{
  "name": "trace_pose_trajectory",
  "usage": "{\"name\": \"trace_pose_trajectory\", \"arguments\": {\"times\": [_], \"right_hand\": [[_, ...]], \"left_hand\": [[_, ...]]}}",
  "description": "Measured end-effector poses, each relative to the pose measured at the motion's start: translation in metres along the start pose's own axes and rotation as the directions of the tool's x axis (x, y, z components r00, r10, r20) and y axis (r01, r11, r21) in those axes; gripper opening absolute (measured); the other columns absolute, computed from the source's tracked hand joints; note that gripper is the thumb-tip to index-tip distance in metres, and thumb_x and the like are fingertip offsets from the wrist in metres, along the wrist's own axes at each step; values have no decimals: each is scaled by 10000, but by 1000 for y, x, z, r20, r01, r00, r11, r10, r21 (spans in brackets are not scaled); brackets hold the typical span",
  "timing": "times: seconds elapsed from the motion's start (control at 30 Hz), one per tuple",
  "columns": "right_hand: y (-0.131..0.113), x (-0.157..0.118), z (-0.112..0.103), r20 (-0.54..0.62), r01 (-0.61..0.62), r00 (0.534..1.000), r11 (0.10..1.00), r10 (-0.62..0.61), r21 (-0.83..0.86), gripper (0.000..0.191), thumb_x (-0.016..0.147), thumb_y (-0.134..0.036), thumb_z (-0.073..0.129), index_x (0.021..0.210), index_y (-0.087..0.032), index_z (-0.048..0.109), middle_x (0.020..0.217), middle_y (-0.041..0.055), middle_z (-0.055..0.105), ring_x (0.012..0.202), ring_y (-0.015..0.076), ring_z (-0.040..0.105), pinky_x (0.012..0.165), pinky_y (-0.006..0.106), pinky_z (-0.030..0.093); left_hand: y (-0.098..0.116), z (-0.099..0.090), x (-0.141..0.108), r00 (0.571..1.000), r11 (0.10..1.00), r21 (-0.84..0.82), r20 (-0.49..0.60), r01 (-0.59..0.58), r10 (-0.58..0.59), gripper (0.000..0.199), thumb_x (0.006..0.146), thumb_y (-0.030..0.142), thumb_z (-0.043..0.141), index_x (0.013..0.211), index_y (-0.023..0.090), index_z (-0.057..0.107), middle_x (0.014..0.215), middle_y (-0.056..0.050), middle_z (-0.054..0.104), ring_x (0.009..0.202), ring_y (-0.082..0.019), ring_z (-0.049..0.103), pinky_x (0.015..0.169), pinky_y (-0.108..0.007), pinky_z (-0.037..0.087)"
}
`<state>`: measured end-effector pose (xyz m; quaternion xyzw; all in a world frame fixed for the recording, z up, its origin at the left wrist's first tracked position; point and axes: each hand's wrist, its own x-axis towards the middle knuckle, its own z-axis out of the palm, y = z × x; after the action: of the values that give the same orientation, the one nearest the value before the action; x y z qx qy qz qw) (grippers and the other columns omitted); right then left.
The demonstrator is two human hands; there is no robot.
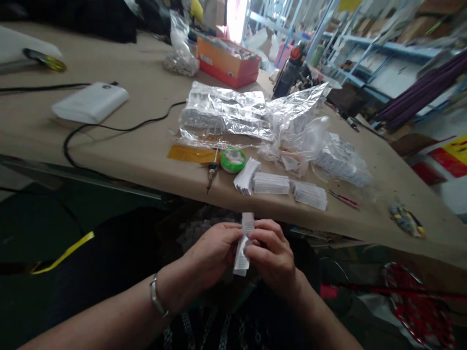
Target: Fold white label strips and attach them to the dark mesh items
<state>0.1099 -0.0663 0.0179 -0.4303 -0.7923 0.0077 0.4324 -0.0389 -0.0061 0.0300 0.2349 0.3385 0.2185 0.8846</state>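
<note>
L hand (215, 250) and R hand (272, 250) are both grasping the narrow white folded paper-like strip (241, 255), holding it just off the front edge of the brown-covered table (138, 150). Three stacks of white strips (270, 183) are lying nr edge, w/ round green-rimmed tin (233, 160) beside the leftmost stack.
</note>
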Motion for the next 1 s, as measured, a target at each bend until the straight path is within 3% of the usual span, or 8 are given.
{"name": "trace_pose_trajectory", "arguments": {"times": [0.17, 0.43, 0.63, 0.87, 0.93, 1.0], "right_hand": [[4, -1, 14, 180, 77, 981, 995, -65, -62, 162, 895, -129, 500, 884, -222, 632, 965, 33, 656, 1092, 189, 543, 1009, 415, 390], [0, 2, 10, 266, 94, 962, 991, -67, -90, 172, 906, -119, 474, 905, -211, 619, 995, 26, 675, 1137, 179, 532, 1051, 393, 342], [-3, 2, 10, 277, 78, 960, 992, -47, -103, 173, 901, -116, 473, 902, -206, 621, 994, 24, 678, 1138, 175, 532, 1057, 392, 342], [-6, 0, 10, 274, 60, 961, 997, -42, -57, 168, 883, -117, 513, 981, -205, 617, 1002, 30, 684, 1146, 198, 535, 1055, 415, 345], [-7, 0, 7, 240, 12, 971, 1000, -18, 27, 175, 870, -194, 575, 1042, -196, 605, 1027, 55, 671, 1140, 227, 532, 1038, 440, 366], [-6, 0, 5, 124, -128, 986, 981, 110, 147, 195, 860, -259, 596, 1041, -188, 601, 1058, 85, 640, 1124, 252, 532, 1002, 454, 400]], "left_hand": [[4, -3, -4, 998, 994, -89, -32, -64, 61, 73, 626, 119, 673, 681, 75, 693, 652, -67, 660, 536, -109, 561, 485, -198, 396], [3, -10, -3, 997, 994, -88, -22, -70, 68, 85, 654, 128, 659, 716, 75, 683, 639, -63, 646, 513, -111, 549, 475, -213, 391], [3, -8, -5, 997, 991, -107, -34, -78, 74, 74, 639, 118, 660, 695, 69, 660, 635, -57, 626, 510, -101, 534, 466, -206, 371], [0, -10, -7, 998, 987, -152, 2, -55, 56, 119, 713, 167, 682, 771, 65, 658, 678, -60, 628, 531, -87, 549, 485, -178, 400], [1, -9, -8, 998, 985, -160, -29, -57, 53, 83, 738, 144, 655, 777, 70, 654, 674, -63, 634, 525, -96, 562, 482, -183, 420], [4, -7, -11, 999, 990, -139, -47, -22, 16, 87, 790, 151, 595, 783, 80, 645, 657, -64, 635, 505, -113, 574, 484, -211, 454]]}}
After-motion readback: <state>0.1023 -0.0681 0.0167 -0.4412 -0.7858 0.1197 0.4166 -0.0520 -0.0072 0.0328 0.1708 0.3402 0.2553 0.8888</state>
